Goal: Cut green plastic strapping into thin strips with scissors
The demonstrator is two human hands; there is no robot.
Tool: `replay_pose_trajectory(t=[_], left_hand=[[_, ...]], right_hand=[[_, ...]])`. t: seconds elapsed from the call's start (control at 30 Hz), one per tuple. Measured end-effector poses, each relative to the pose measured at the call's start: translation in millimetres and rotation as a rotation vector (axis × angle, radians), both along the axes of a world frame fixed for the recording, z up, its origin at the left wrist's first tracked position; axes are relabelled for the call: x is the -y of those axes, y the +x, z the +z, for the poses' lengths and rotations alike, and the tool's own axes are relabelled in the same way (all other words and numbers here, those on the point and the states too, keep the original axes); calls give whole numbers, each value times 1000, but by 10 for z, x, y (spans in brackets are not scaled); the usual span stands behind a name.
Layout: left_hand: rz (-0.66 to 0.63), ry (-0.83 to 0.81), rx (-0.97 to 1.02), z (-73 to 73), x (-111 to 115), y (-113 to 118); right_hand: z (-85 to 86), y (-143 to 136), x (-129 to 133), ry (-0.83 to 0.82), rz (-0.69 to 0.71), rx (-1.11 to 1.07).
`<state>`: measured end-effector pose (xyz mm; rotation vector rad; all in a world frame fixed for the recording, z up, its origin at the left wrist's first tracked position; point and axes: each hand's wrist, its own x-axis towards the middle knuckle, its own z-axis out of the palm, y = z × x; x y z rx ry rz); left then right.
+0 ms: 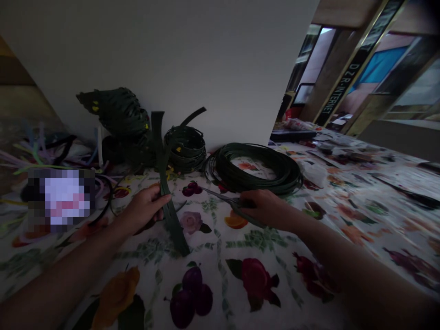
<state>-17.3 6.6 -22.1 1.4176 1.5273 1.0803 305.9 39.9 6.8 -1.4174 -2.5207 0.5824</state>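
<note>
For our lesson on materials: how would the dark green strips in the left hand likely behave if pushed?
The dark green strips would probably bend springily rather than flop, since a top end stands upright above the left hand. They look light, being thin, flat bands. Pushed, the tops might spread, as they fork.

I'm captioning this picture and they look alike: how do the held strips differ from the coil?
The strips slant upward in the left hand, while the coil lies flat on the cloth.
The strips run fairly straight, splaying at the top; the coil is wound into a ring.
Both are dark green.
</note>
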Motion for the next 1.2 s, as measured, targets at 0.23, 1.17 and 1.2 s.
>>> replay_pose_trajectory(t=[0.23, 1.17, 1.2], left_hand=[[-6, 5, 65, -27, -4, -14], [-45, -112, 452, -60, 323, 504], [-38, -110, 461, -54, 334, 519]], right_hand=[[-90, -78, 23, -96, -53, -232], [-313, -675, 655, -459, -61, -658], [-323, -678, 662, -469, -47, -683]])
